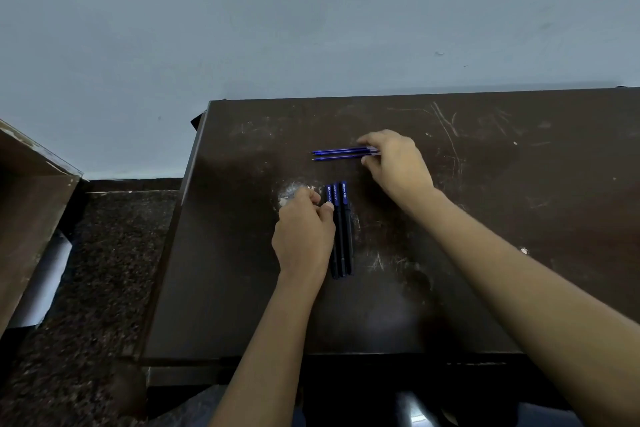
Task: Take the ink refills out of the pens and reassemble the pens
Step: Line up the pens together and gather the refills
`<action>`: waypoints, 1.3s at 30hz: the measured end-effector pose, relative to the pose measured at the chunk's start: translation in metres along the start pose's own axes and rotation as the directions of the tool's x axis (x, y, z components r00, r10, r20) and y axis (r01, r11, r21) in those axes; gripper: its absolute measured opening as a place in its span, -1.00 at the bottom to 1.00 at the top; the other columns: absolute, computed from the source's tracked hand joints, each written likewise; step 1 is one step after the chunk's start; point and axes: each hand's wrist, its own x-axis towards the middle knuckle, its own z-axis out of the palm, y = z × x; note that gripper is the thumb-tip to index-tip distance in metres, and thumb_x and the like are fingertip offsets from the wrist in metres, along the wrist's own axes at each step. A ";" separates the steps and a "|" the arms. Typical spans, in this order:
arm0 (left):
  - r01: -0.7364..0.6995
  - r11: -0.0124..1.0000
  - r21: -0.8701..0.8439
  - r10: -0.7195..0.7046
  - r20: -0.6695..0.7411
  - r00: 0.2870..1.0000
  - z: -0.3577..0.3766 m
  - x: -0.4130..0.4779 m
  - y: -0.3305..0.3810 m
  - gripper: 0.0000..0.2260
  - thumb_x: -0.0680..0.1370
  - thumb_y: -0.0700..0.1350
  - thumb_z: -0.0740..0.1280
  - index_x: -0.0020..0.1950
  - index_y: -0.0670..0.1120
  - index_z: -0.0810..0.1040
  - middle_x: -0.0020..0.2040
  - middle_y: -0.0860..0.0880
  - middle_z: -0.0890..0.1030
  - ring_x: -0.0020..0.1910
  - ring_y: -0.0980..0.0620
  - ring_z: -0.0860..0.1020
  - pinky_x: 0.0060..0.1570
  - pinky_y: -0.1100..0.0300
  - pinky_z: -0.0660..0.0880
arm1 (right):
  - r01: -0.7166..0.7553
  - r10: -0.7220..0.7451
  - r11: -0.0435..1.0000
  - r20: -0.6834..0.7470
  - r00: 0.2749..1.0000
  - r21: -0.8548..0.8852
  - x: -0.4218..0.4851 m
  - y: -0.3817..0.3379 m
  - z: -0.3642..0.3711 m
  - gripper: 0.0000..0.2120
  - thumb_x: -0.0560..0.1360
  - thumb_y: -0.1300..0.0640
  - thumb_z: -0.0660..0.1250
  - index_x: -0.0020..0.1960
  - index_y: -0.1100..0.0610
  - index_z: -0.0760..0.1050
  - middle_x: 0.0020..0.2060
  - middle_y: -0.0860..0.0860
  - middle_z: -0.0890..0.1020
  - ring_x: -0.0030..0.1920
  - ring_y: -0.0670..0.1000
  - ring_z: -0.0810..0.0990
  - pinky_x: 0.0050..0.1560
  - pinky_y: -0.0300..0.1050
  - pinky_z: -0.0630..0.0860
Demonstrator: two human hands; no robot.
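Right hand [398,166]: pinches ink refills [341,153], rear ends hidden beneath it. Left hand [301,236]: curled against pens [343,229]; grip indiscernible.

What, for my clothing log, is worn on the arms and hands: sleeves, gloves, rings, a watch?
Nothing shows. The left arm and right arm are bare to the picture's edge, with no sleeve or watch. The left hand and right hand wear no glove, and no ring is visible.
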 end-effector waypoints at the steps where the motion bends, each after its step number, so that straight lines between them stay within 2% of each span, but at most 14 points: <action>1: -0.002 1.000 0.002 0.002 -0.001 1.000 0.000 0.000 0.000 -0.84 0.57 -0.04 0.31 0.12 -0.04 0.52 -0.05 0.03 0.61 -0.21 0.14 0.47 -0.42 0.38 0.18 | 0.037 -0.035 0.998 0.041 0.999 -0.057 0.010 0.000 0.000 -0.64 0.49 0.21 0.32 0.28 0.11 0.51 0.22 0.08 0.56 0.23 0.11 0.50 0.25 0.06 0.43; 4: -0.005 1.000 0.010 0.005 0.000 1.000 0.000 0.001 0.000 -0.85 0.57 -0.04 0.31 0.11 -0.04 0.52 -0.05 0.03 0.60 -0.21 0.14 0.47 -0.42 0.38 0.19 | 0.088 -0.060 0.983 0.170 0.984 -0.162 0.033 -0.001 0.002 -0.59 0.51 0.18 0.32 0.35 0.08 0.44 0.32 0.08 0.50 0.33 0.13 0.43 0.31 0.06 0.38; 7: -0.009 1.000 0.019 0.009 0.000 1.000 -0.001 0.001 0.000 -0.85 0.57 -0.04 0.31 0.11 -0.04 0.52 -0.06 0.03 0.60 -0.22 0.14 0.47 -0.42 0.37 0.19 | 0.124 -0.058 0.969 0.286 0.956 -0.216 0.042 -0.002 0.008 -0.62 0.51 0.17 0.31 0.32 0.05 0.48 0.28 0.11 0.53 0.28 0.18 0.47 0.27 0.10 0.42; 9: -0.012 1.000 0.020 0.012 -0.001 1.000 -0.001 0.001 0.000 -0.85 0.58 -0.04 0.30 0.11 -0.04 0.52 -0.07 0.05 0.59 -0.23 0.15 0.47 -0.43 0.37 0.19 | 0.135 -0.063 0.964 0.300 0.952 -0.228 0.042 -0.001 0.011 -0.65 0.50 0.17 0.30 0.28 0.03 0.52 0.23 0.12 0.56 0.22 0.20 0.50 0.20 0.12 0.47; 13: -0.028 0.999 0.024 0.028 -0.004 1.000 -0.002 0.000 0.001 -0.86 0.58 -0.03 0.30 0.09 -0.04 0.52 -0.08 0.04 0.59 -0.23 0.15 0.47 -0.42 0.36 0.21 | 0.123 -0.056 0.950 0.231 0.971 -0.286 0.031 0.002 0.009 -0.69 0.54 0.19 0.24 0.25 0.03 0.53 0.19 0.11 0.57 0.17 0.19 0.52 0.10 0.08 0.51; 16: -0.034 0.999 0.033 0.035 -0.017 0.999 -0.004 -0.001 0.002 -0.86 0.58 -0.03 0.30 0.08 -0.05 0.53 -0.10 0.05 0.58 -0.25 0.15 0.45 -0.44 0.37 0.17 | 0.058 -0.006 0.955 0.176 0.984 -0.292 0.013 0.009 0.003 -0.71 0.56 0.19 0.22 0.24 0.06 0.54 0.15 0.13 0.56 0.16 0.20 0.51 0.05 0.07 0.50; 21: -0.040 0.999 0.026 0.041 -0.040 0.998 -0.007 -0.003 0.003 -0.85 0.57 -0.04 0.31 0.08 -0.07 0.55 -0.11 0.05 0.59 -0.31 0.18 0.41 -0.45 0.37 0.14 | -0.144 0.152 0.972 0.027 0.988 -0.185 -0.035 0.028 -0.008 -0.73 0.54 0.18 0.24 0.20 0.08 0.57 0.07 0.14 0.56 0.11 0.22 0.52 0.03 0.09 0.51; 26: -0.042 0.999 0.034 0.043 -0.040 0.998 -0.008 -0.007 0.006 -0.86 0.57 -0.06 0.31 0.07 -0.08 0.55 -0.12 0.05 0.56 -0.28 0.15 0.41 -0.45 0.36 0.14 | -0.278 0.269 0.959 -0.119 0.956 -0.061 -0.084 0.044 -0.017 -0.75 0.53 0.19 0.27 0.16 0.11 0.60 0.00 0.12 0.58 0.03 0.18 0.55 -0.01 0.06 0.52; 32: -0.046 0.999 0.024 0.047 -0.039 0.998 -0.009 -0.010 0.007 -0.85 0.57 -0.08 0.32 0.08 -0.11 0.56 -0.10 0.01 0.59 -0.26 0.12 0.43 -0.44 0.36 0.15 | -0.365 0.351 0.929 -0.183 0.918 -0.052 -0.118 0.059 -0.024 -0.78 0.51 0.23 0.25 0.09 0.21 0.61 -0.04 0.15 0.58 -0.05 0.20 0.56 -0.08 0.12 0.55; 39: -0.026 0.999 0.022 0.027 -0.052 0.998 -0.012 -0.006 -0.004 -0.85 0.57 -0.08 0.32 0.09 -0.12 0.55 -0.08 -0.03 0.62 -0.26 0.11 0.46 -0.44 0.33 0.17 | -0.429 0.409 0.902 -0.220 0.886 -0.053 -0.128 0.059 -0.018 -0.79 0.52 0.24 0.23 0.03 0.24 0.61 -0.10 0.16 0.55 -0.12 0.21 0.55 -0.18 0.08 0.55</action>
